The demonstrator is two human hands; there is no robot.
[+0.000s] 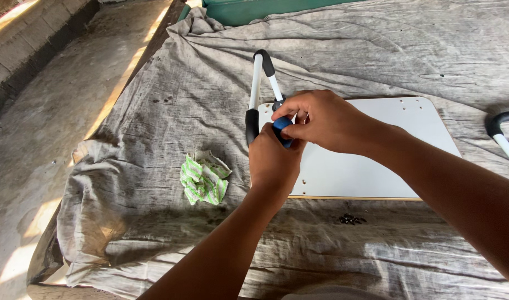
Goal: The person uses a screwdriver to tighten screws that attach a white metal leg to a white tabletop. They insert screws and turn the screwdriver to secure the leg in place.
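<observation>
A white rectangular board (371, 161) with small holes lies flat on a grey cloth. At its left edge stands a white U-shaped tube leg (256, 78) with black sleeves. My left hand (272, 164) is closed at that edge, next to the leg's base. My right hand (321, 119) reaches over from the right and grips a blue-handled tool (282, 126), probably a screwdriver, whose tip is hidden between both hands.
A grey wrinkled cloth (154, 233) covers the work surface. A crumpled green-and-white wrapper (204, 180) lies left of the board. Several small dark screws (350, 219) sit in front of it. Another white leg with black end (504, 133) lies at the right edge. Concrete floor is at left.
</observation>
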